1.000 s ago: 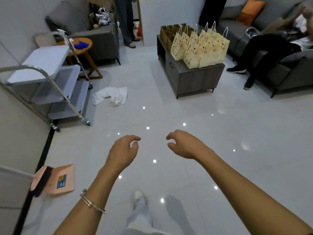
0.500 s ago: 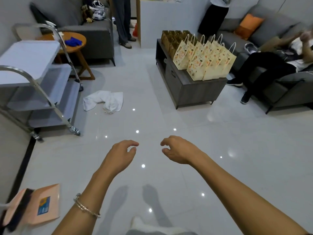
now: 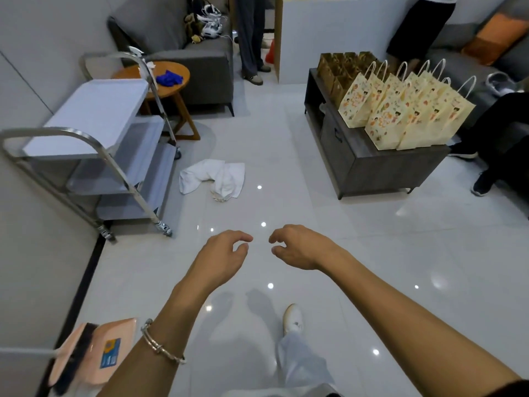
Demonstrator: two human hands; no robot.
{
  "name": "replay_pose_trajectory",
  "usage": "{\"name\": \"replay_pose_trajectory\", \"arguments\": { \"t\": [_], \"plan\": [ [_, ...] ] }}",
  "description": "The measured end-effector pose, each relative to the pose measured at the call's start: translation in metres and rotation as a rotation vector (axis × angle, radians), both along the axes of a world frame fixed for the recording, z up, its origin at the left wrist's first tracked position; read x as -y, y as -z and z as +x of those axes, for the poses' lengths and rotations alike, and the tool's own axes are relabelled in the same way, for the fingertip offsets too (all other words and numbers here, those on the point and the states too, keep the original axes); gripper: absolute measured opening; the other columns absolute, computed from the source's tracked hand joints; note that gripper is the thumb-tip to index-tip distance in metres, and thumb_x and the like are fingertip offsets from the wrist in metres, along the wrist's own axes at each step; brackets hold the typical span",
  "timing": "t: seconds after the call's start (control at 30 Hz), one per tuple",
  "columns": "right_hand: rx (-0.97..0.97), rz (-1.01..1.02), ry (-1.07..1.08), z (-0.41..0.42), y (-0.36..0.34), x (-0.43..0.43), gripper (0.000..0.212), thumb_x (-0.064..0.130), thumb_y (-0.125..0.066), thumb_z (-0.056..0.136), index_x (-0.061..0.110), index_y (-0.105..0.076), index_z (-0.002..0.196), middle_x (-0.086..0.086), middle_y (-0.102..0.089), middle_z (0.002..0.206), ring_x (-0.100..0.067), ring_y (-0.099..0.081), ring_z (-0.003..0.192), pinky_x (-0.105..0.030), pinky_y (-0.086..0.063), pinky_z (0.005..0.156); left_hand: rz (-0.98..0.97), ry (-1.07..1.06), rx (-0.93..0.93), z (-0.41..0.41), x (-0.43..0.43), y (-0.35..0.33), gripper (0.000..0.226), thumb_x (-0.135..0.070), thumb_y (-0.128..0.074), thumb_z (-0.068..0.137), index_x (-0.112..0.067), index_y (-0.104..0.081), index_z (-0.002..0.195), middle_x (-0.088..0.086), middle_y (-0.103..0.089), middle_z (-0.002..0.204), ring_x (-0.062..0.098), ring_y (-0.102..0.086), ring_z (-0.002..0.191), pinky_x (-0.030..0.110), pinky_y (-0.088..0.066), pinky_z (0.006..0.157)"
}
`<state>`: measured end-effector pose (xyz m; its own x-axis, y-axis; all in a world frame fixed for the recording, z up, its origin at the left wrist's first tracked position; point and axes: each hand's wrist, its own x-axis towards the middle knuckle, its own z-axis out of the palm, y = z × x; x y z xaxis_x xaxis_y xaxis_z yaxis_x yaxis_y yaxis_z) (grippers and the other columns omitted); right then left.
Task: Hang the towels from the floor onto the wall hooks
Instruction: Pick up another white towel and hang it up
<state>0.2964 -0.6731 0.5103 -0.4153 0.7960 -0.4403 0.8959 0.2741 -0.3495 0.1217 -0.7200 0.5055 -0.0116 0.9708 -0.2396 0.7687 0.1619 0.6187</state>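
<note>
A white towel lies crumpled on the floor, left of centre in the frame, just beside the lower shelves of the cart that stands at the left edge. It is the only towel in view, and no wall hooks show anywhere.

Both hands are held out low in the middle of the frame, close together and well apart from the towel. The left hand and the right hand each have their fingers loosely curled, with thumb and tips not meeting, and neither holds anything.

The towel lies above and to the left of the hands in the frame, so ahead of the person and toward the cart side. Its long axis runs roughly left to right across the frame, and its right part is bunched and folded over. The left hand is the nearer one, so the reach probably leads with it after a step forward and a stoop.
</note>
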Motion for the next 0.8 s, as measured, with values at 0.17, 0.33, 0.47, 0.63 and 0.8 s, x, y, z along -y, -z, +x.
{"name": "replay_pose_trajectory", "arguments": {
  "t": [0.17,0.33,0.47,0.63,0.8],
  "plan": [
    [-0.024,0.017,-0.092,-0.021,-0.001,-0.090,0.040,0.034,-0.042,0.098,0.025,-0.047,0.136,-0.003,-0.046,0.141,-0.023,-0.050,0.122,-0.037,-0.043,0.101,0.052,-0.041,-0.055,-0.010,-0.075,-0.011,0.027,-0.026,-0.046,0.097,-0.029,-0.059,0.120,-0.010,-0.054,0.131,0.007,-0.050,0.119,0.017,-0.033,0.092],
    [-0.070,0.048,-0.158,-0.024,-0.018,-0.188,0.039,0.034,-0.042,0.098,0.024,-0.050,0.135,-0.002,-0.047,0.140,-0.021,-0.049,0.123,-0.034,-0.041,0.099,0.013,-0.121,-0.105,-0.013,-0.149,-0.019,0.028,-0.028,-0.045,0.097,-0.030,-0.057,0.122,-0.012,-0.053,0.132,0.006,-0.049,0.117,0.017,-0.033,0.090],
    [-0.045,0.030,-0.224,-0.029,-0.020,-0.247,0.040,0.031,-0.041,0.098,0.021,-0.049,0.136,-0.003,-0.047,0.142,-0.021,-0.046,0.126,-0.033,-0.038,0.100,0.009,-0.188,-0.100,-0.017,-0.190,-0.019,0.026,-0.027,-0.046,0.096,-0.030,-0.060,0.119,-0.011,-0.055,0.129,0.005,-0.050,0.109,0.019,-0.033,0.088],
    [-0.077,-0.011,-0.308,-0.051,-0.012,-0.289,0.038,0.028,-0.043,0.098,0.022,-0.050,0.135,-0.001,-0.049,0.140,-0.020,-0.047,0.125,-0.030,-0.038,0.097,-0.027,-0.277,-0.099,-0.033,-0.220,-0.013,0.026,-0.027,-0.048,0.095,-0.030,-0.061,0.118,-0.010,-0.056,0.128,0.006,-0.052,0.111,0.020,-0.036,0.089],
    [-0.059,-0.062,-0.350,-0.078,-0.001,-0.331,0.039,0.031,-0.043,0.097,0.024,-0.050,0.135,0.000,-0.049,0.139,-0.020,-0.049,0.124,-0.031,-0.039,0.097,-0.047,-0.333,-0.070,-0.052,-0.252,-0.001,0.026,-0.027,-0.047,0.096,-0.029,-0.061,0.118,-0.011,-0.057,0.127,0.002,-0.050,0.104,0.018,-0.033,0.085]
  ]
}}
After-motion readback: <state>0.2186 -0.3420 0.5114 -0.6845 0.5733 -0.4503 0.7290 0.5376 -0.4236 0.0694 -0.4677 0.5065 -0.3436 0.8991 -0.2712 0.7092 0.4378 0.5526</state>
